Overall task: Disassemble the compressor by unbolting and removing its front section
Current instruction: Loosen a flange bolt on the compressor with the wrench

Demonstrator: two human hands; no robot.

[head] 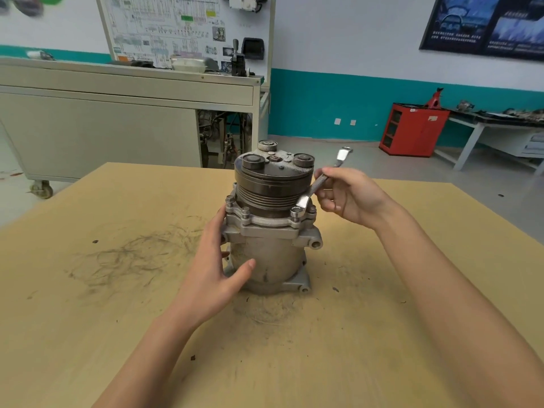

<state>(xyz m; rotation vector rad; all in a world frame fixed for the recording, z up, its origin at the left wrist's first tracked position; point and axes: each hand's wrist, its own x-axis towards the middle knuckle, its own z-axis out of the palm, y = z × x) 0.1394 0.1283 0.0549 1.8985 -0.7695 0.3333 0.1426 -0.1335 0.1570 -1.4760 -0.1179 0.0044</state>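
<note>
The compressor stands on end at the centre of the frame, on the tabletop, with its pulley uppermost so the ring of flange bolts faces us. The bolts we can see all sit in the flange, so we judge the unbolting barely begun.

A wrench slants from upper right down to the near-right bolt, its lower end on or just at the bolt head; we cannot tell if it is fully seated. Our right grip pinches the wrench mid-shank between curled fingers and thumb, leaving room to swing past the pulley.

Our left grip lies open against the housing's left side, fingers nearly straight and thumb spread across the front, bracing so the body does not twist.

A grey cabinet stands at upper left.
</note>
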